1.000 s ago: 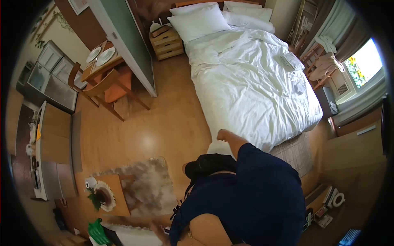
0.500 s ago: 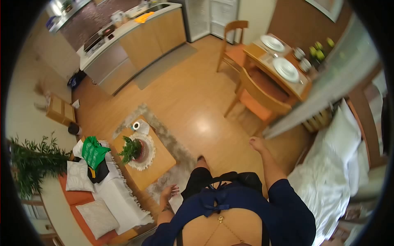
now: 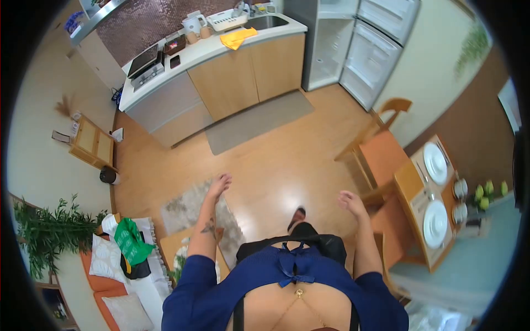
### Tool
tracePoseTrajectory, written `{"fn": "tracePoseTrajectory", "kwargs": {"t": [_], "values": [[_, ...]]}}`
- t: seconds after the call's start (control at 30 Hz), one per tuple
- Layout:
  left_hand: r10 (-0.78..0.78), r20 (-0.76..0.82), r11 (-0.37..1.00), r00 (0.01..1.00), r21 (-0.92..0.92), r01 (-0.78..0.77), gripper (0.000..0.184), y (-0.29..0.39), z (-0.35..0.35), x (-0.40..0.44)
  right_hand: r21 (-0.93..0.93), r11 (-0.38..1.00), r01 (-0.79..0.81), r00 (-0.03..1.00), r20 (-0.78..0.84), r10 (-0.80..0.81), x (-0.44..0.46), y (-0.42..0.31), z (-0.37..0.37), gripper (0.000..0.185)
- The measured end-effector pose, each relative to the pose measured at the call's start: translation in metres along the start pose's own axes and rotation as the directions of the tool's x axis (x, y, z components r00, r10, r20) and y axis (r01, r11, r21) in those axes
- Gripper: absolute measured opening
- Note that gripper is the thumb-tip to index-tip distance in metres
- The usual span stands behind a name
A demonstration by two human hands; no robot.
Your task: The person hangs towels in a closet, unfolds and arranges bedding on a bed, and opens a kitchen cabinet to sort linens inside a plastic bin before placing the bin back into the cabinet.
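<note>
My left hand hangs in the air above the grey rug, its fingers loosely bent with nothing in them. Over the bare wooden floor, my right hand holds nothing and has its fingers apart. The nearest thing to it is the wooden chair with an orange seat, which it does not touch. Beneath my left forearm stands the low coffee table, mostly hidden by my arm. A leafy plant on it shows only in part.
A kitchen counter with a yellow cloth and a sink runs along the back. The fridge stands with its doors swung out. A dining table with plates is at right; a sofa holds a green bag.
I have moved forward, towards the counter and fridge. My left arm has swung up and forward. The coffee table and sofa now sit lower in view, and the dining table is closer on my right.
</note>
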State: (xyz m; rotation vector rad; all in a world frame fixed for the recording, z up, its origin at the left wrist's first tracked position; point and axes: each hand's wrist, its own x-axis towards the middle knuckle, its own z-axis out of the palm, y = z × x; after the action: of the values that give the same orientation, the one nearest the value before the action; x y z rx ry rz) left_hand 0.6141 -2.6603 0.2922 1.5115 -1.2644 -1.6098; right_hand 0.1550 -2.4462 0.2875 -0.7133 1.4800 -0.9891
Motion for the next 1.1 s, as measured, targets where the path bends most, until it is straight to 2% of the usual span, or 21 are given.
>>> {"fn": "tracePoseTrajectory", "kwargs": {"t": [0.07,0.13,0.2,0.27,0.33,0.37,0.4,0.43,0.47,0.5,0.53,0.63,0.7,0.73,0.77,0.83,0.9,0.97,1.0,1.07,1.1], "values": [[0.101,0.035,0.982,0.994,0.158,-0.105,0.034,0.059,0.02,0.096,0.163,0.987,-0.012,0.979,-0.201,0.045,0.059,-0.027,-0.021,0.02],[0.229,-0.03,0.948,0.973,0.236,-0.216,0.041,0.098,0.038,0.185,0.172,0.984,-0.04,0.985,-0.16,0.068,0.14,-0.028,-0.047,0.019],[0.238,-0.067,0.945,0.969,0.245,-0.215,0.046,0.144,0.063,0.253,0.193,0.98,-0.056,0.988,-0.128,0.082,0.219,-0.071,-0.056,0.018],[0.225,-0.085,0.945,0.971,0.261,-0.196,0.051,0.163,0.077,0.31,0.031,0.996,-0.078,0.981,-0.176,0.082,0.27,-0.138,-0.037,0.012],[0.26,-0.072,0.752,0.963,0.64,-0.155,0.055,0.183,0.087,0.384,0.037,0.996,-0.078,0.989,-0.121,0.082,0.342,-0.184,-0.028,0.012],[0.258,-0.08,0.76,0.963,0.632,-0.151,0.055,0.191,0.088,0.416,-0.049,0.995,-0.083,0.995,-0.067,0.08,0.372,-0.204,-0.018,0.012],[0.284,-0.078,0.71,0.956,0.687,-0.155,0.056,0.204,0.09,0.447,-0.134,0.988,-0.079,0.997,-0.014,0.078,0.405,-0.224,-0.009,0.012],[0.313,-0.071,0.654,0.947,0.74,-0.161,0.057,0.218,0.091,0.485,-0.144,0.987,-0.073,0.997,-0.013,0.072,0.446,-0.233,-0.004,0.012],[0.311,-0.073,0.661,0.948,0.733,-0.16,0.057,0.227,0.092,0.524,-0.165,0.985,-0.045,0.998,0.043,0.053,0.482,-0.235,0.002,0.014],[0.335,-0.079,0.593,0.939,0.792,-0.145,0.056,0.237,0.092,0.567,-0.181,0.983,-0.016,0.995,0.099,0.034,0.516,-0.234,0.008,0.017],[0.353,-0.078,0.52,0.932,0.845,-0.126,0.055,0.247,0.092,0.608,-0.184,0.983,-0.023,0.995,0.094,0.041,0.543,-0.234,0.016,0.017],[0.396,-0.142,0.464,0.907,0.884,-0.064,0.056,0.29,0.095,0.737,-0.149,0.982,-0.113,0.99,0.065,0.124,0.627,-0.227,0.032,0.019],[0.695,-0.122,0.339,0.708,0.925,-0.174,0.063,0.304,0.091,0.8,-0.054,0.985,-0.163,0.98,0.108,0.168,0.672,-0.215,0.034,0.022],[0.788,-0.107,0.251,0.606,0.955,-0.159,0.061,0.314,0.087,0.826,-0.066,0.98,-0.186,0.975,0.115,0.193,0.692,-0.212,0.037,0.022],[0.86,-0.074,0.161,0.504,0.978,-0.13,0.06,0.319,0.088,0.844,-0.086,0.971,-0.225,0.964,0.124,0.235,0.706,-0.208,0.039,0.022],[0.802,-0.149,0.23,0.579,0.971,-0.07,0.057,0.324,0.094,0.858,-0.113,0.949,-0.294,0.941,0.141,0.308,0.733,-0.199,0.034,0.022],[0.733,-0.218,0.286,0.644,0.958,-0.001,0.055,0.322,0.101,0.865,-0.096,0.954,-0.283,0.943,0.155,0.295,0.758,-0.188,0.028,0.022],[0.826,-0.235,0.344,0.513,0.93,-0.128,0.046,0.31,0.102,0.859,-0.108,0.945,-0.309,0.925,0.197,0.325,0.784,-0.175,0.023,0.022],[0.809,-0.251,0.355,0.532,0.93,-0.101,0.046,0.297,0.101,0.85,-0.116,0.947,-0.3,0.921,0.225,0.319,0.799,-0.171,0.022,0.022],[0.864,-0.211,0.368,0.458,0.885,-0.286,0.039,0.264,0.104,0.814,-0.199,0.936,-0.289,0.907,0.256,0.334,0.831,-0.167,0.026,0.022],[0.832,-0.225,0.431,0.507,0.838,-0.335,0.037,0.245,0.105,0.784,-0.259,0.931,-0.257,0.905,0.274,0.326,0.847,-0.162,0.03,0.022]]}}
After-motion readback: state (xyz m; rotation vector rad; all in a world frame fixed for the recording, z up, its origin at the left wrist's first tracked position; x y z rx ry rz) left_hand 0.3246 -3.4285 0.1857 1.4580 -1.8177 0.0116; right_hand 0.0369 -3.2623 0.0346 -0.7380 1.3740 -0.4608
